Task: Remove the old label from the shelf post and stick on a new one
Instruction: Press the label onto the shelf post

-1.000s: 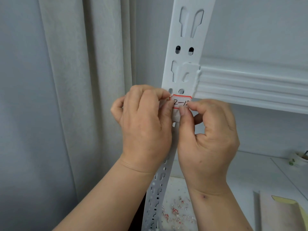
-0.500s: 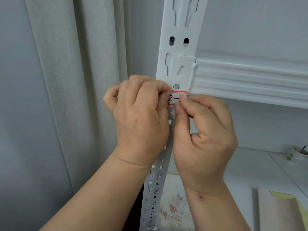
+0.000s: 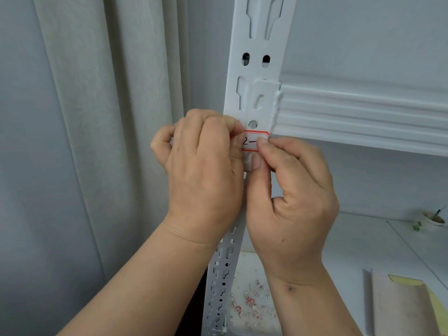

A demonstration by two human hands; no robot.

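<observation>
Two bare hands meet at a white perforated metal shelf post. Far left is a pale grey wall, then a cream fabric curtain hanging in folds. The left hand is curled closed, its fingertips on the left edge of the small white red-bordered paper label, which sits on the post just below a round hole. The right hand pinches the label's right edge between thumb and forefinger. A white ribbed metal shelf beam runs rightward from the post. Below, red-and-white paper scraps litter the white lower shelf, with a small white cup at far right.
</observation>
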